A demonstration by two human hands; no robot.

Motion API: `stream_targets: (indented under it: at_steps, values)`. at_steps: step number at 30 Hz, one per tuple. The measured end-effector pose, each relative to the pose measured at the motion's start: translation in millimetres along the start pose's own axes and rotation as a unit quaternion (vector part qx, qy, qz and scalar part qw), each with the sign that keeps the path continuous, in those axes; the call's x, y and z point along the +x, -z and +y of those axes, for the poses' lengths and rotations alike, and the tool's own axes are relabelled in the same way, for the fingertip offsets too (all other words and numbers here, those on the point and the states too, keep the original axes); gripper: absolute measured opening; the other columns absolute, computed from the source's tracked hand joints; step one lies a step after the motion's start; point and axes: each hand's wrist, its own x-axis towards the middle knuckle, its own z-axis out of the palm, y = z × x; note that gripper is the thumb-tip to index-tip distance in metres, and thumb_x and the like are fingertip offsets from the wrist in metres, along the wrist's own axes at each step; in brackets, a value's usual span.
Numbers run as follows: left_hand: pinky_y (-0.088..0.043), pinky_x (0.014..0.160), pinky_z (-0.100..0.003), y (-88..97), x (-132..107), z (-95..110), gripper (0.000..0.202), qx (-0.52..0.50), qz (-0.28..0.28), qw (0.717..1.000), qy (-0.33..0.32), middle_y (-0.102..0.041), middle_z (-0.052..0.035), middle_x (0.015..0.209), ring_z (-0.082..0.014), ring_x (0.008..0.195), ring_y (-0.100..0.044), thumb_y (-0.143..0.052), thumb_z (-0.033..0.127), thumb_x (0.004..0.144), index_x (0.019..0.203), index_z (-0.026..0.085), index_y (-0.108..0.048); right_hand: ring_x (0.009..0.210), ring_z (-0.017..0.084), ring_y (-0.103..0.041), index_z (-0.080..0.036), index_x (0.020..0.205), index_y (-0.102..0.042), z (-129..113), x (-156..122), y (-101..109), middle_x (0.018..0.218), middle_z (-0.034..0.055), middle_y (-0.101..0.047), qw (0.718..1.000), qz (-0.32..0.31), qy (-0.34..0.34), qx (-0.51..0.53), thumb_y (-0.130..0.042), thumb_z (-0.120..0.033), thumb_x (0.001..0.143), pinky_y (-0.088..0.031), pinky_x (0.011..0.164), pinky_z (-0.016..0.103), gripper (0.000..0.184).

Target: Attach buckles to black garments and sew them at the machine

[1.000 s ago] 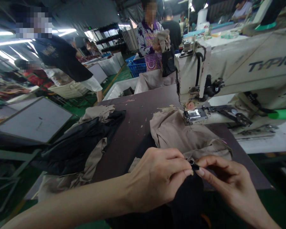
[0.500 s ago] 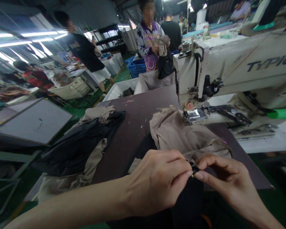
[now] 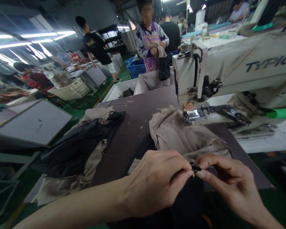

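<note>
Pinching 1 small dark metal fitting (image 3: 194, 166), probably a zip slider, though it is too small to be sure, at the near edge of the bench (image 3: 135, 127).

Item 1, left hand (image 3: 154, 183): grip pressed together, thumb and fingers closing on the near side of the fitting.
Item 2, right hand (image 3: 228, 182): grip pressed together, pinching the fitting from the other side; the 2 hands meet at it.
Item 3, black fabric (image 3: 187, 200): hangs below the fitting, which sits at its upper edge.

Handling note: a part this small seems best worked with the fingertips alone, wrists steady and the fabric kept taut on both sides.

Item 4, crumpled beige fabric (image 3: 181, 133): lies on the bench just ahead of the hands, near the steel presser plate (image 3: 192, 117).
Item 5, cream sewing machine (image 3: 228, 68): stands to the right, its arm lettered in dark blue.
Item 6, heap of black and beige garments (image 3: 73, 149): lies at the left end of the bench.
Item 7, co-worker in a patterned apron (image 3: 150, 54): stands beyond the bench, both hands on a beige cloth.
Item 8, blue crates (image 3: 135, 70): stacked far off, beside the co-worker.
</note>
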Motion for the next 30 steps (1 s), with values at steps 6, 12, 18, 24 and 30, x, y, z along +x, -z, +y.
stream_targets:
  at_steps: [6, 12, 18, 24, 30]
  values:
    - [-0.050, 0.069, -0.019, -2.2, -3, 3, 0.006, -0.008, 0.006, 1.000, 0.029, -0.069, -0.0009, 0.081, -0.0095, 0.074, -0.066, -0.057, 0.012, 0.088, 0.090, 0.014, -0.062, 0.079, 0.015, -0.068, -0.022, 0.089, -0.064, 1, -2, -3, 0.084, 0.0000, -0.070, 1.000, 0.010, 0.019, 0.006, -0.070, -0.020, 0.086, -0.051, 0.070, 0.022, 0.006]
    - [-0.048, 0.075, -0.020, -2.1, -5, 5, 0.030, 0.004, -0.007, 0.996, 0.087, -0.067, 0.0025, 0.089, -0.0089, 0.079, -0.065, -0.058, 0.018, 0.090, 0.119, 0.020, -0.052, 0.078, 0.012, -0.066, -0.023, 0.092, -0.062, 4, -4, -5, 0.084, -0.0028, -0.068, 0.999, 0.011, 0.043, -0.009, -0.068, -0.015, 0.087, -0.049, 0.071, 0.020, 0.011]
    - [-0.046, 0.075, -0.028, -2.4, -2, 4, 0.015, 0.010, -0.090, 0.986, 0.137, -0.064, -0.0014, 0.092, -0.0142, 0.083, -0.060, -0.050, 0.025, 0.095, 0.103, 0.019, -0.060, 0.080, 0.011, -0.065, -0.023, 0.094, -0.060, 7, -4, -7, 0.087, -0.0029, -0.067, 0.998, 0.012, 0.053, -0.006, -0.067, -0.014, 0.088, -0.049, 0.073, 0.021, 0.013]
    - [-0.042, 0.071, -0.028, -7.9, -5, 4, 0.013, 0.049, -0.040, 0.995, 0.080, -0.063, -0.0041, 0.088, -0.0149, 0.080, -0.056, -0.049, 0.020, 0.094, 0.094, 0.014, -0.060, 0.083, 0.013, -0.065, -0.023, 0.095, -0.061, 5, -6, -8, 0.088, -0.0020, -0.067, 0.998, 0.021, 0.057, -0.006, -0.068, -0.014, 0.086, -0.049, 0.076, 0.023, 0.015]
    - [-0.043, 0.073, -0.030, -12.7, -6, 4, 0.010, 0.071, -0.015, 0.996, 0.046, -0.063, -0.0049, 0.086, -0.0157, 0.078, -0.054, -0.051, 0.018, 0.092, 0.092, 0.013, -0.059, 0.077, 0.012, -0.066, -0.025, 0.091, -0.063, 3, -3, -7, 0.083, -0.0037, -0.068, 0.996, 0.049, 0.044, -0.053, -0.076, -0.021, 0.081, -0.049, 0.067, 0.020, 0.017]
